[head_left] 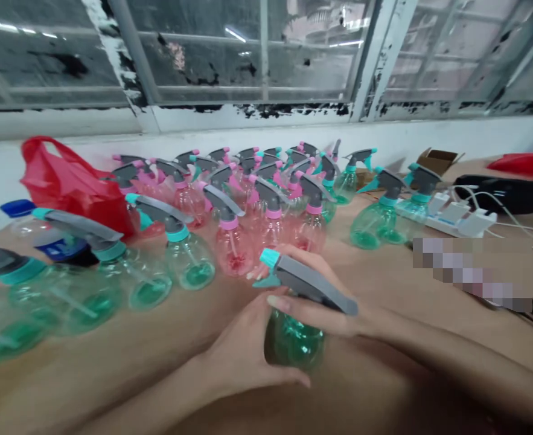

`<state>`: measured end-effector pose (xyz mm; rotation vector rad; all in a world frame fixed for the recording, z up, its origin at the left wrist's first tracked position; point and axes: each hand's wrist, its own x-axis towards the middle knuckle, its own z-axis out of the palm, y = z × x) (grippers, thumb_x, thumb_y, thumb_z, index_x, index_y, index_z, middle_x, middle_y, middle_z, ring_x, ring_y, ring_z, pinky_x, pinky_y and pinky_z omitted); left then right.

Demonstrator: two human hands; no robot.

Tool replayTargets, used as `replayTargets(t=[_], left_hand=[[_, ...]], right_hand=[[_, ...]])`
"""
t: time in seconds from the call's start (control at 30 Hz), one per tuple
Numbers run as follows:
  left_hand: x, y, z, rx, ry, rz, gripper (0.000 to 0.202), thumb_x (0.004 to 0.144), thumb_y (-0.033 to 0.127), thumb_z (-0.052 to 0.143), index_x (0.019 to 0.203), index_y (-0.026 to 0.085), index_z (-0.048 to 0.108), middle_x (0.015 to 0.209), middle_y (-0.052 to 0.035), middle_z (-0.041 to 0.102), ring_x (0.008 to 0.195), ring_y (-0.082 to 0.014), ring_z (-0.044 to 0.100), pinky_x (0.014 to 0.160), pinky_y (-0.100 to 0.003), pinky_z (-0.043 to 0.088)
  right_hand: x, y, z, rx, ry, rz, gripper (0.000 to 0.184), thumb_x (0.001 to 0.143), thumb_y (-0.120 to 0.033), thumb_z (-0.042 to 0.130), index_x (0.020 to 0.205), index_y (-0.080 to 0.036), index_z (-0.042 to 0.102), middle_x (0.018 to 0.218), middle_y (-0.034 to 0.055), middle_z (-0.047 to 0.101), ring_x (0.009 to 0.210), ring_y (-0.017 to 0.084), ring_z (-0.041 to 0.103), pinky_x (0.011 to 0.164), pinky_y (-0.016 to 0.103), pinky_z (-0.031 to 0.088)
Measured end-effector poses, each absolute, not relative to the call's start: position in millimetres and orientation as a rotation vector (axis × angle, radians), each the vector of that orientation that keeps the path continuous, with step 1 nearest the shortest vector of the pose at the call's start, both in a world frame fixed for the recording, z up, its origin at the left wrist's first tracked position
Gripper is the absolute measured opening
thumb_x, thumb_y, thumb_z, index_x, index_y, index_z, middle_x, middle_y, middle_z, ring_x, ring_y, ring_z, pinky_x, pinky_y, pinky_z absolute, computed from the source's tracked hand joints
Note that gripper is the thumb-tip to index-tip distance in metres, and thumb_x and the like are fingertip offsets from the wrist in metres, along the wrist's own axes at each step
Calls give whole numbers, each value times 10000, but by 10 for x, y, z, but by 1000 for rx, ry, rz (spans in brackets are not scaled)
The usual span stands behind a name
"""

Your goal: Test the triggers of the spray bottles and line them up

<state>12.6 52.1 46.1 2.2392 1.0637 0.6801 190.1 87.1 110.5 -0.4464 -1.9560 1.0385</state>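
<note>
A green spray bottle (pixel 300 341) with a grey trigger head and turquoise nozzle is between my two hands, near the front of the table. My left hand (pixel 243 344) is curved around the bottle's left side, its fingers wrapped low on the body. My right hand (pixel 325 302) grips the neck just beneath the grey head, with some fingers behind it. The nozzle points left. Just beyond my hands stands a pink spray bottle (pixel 234 248), and to its left a green spray bottle (pixel 191 260).
Several more pink and green spray bottles crowd the table (pixel 384 284) toward the wall. At left are a red plastic bag (pixel 67 181) and a blue-capped bottle (pixel 49 232). A white power strip (pixel 447 214) with cables and an open cardboard box (pixel 437 161) lie at right.
</note>
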Motion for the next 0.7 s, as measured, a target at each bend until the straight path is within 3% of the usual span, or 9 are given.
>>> replayTargets(t=[0.1, 0.27, 0.53, 0.7], left_hand=[[-88, 536, 391, 2448, 1179, 582, 932, 678, 559, 800, 1446, 251, 370, 1386, -134, 538, 1247, -396, 517, 985, -569, 456], [-262, 561, 277, 2613, 1221, 507, 646, 883, 455, 645, 1431, 194, 425, 1456, -135, 475, 1320, -350, 454, 1063, -545, 388], [-245, 534, 256, 2626, 1310, 483, 570, 924, 411, 589, 1435, 206, 444, 1473, -120, 453, 1347, -323, 422, 1085, -520, 359], [-251, 542, 252, 2657, 1315, 455, 581, 933, 401, 580, 1453, 201, 415, 1505, -107, 403, 1369, -311, 391, 1092, -508, 354]], right_hand=[[1869, 948, 1047, -465, -1947, 1084, 191, 807, -217, 610, 988, -236, 553, 899, -3, 634, 678, 129, 582, 626, 267, 488], [1897, 1062, 1064, -564, -1988, 948, 115, 806, -252, 612, 865, -247, 513, 701, -40, 552, 594, 134, 524, 564, 272, 454], [1963, 1168, 1175, -621, -2063, 833, 127, 828, -286, 579, 935, -256, 519, 770, -7, 584, 664, 161, 563, 630, 305, 488], [2030, 1237, 1135, -621, -2035, 796, 101, 837, -306, 582, 850, -249, 499, 656, -44, 465, 564, 130, 451, 525, 270, 410]])
